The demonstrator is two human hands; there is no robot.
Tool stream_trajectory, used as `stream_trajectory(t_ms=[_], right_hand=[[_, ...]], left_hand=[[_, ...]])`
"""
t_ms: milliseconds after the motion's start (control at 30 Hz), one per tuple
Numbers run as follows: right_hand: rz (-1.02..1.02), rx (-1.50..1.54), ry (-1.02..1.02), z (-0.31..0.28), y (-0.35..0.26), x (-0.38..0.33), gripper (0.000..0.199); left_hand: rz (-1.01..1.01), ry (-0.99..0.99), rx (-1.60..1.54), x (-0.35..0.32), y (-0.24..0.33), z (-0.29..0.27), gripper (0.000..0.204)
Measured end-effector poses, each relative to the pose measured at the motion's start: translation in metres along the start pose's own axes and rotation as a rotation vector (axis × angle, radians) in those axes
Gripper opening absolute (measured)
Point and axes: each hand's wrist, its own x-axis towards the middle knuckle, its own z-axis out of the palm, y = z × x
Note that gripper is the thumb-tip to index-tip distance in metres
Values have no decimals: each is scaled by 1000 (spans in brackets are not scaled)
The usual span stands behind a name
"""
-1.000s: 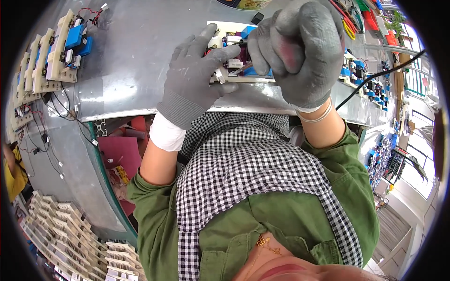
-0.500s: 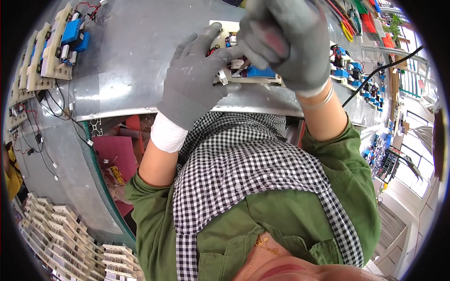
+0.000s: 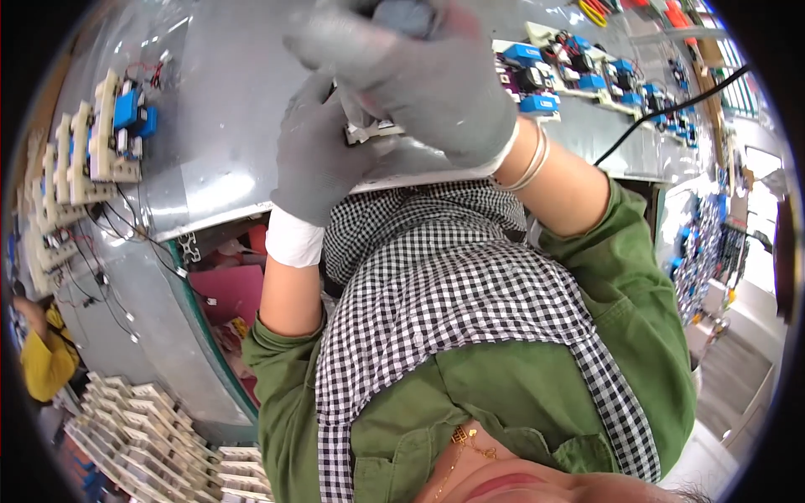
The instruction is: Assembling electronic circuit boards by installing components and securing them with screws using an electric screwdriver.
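In front of me, a cream plastic assembly [image 3: 375, 131] lies near the bench's front edge, mostly hidden by my gloves. My left hand [image 3: 319, 155], in a grey glove, is closed about its left side, thumb along the near edge; the other fingertips are covered by my right hand. Above it, my right hand [image 3: 419, 80], also gloved and blurred, is wrapped round a screwdriver-like tool [image 3: 406, 17]. Only the tool's dark rounded end shows above the fist. Its tip is hidden.
Cream assemblies with blue parts stand in rows on the bench [image 3: 218, 101], at left [image 3: 105, 138] and right [image 3: 537, 80]. Loose black cables [image 3: 138, 222] hang over the left front edge; another cable [image 3: 671, 117] crosses at right. White racks [image 3: 142, 427] stand lower left, near a yellow sleeve [image 3: 46, 360].
The view has shifted. My right hand has moved left and now overlaps my left hand's fingers, covering most of the assembly, whose blue part showed before.
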Motion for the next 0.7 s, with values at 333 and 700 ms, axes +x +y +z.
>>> stream_trajectory(t_ms=[333,700], right_hand=[[-122,667,482,-40,23,-34,18],[-464,-9,47,-51,63,-42,17]], left_hand=[[9,84,-73,-2,12,-2,72],[-75,112,-271,-5,9,-2,69]])
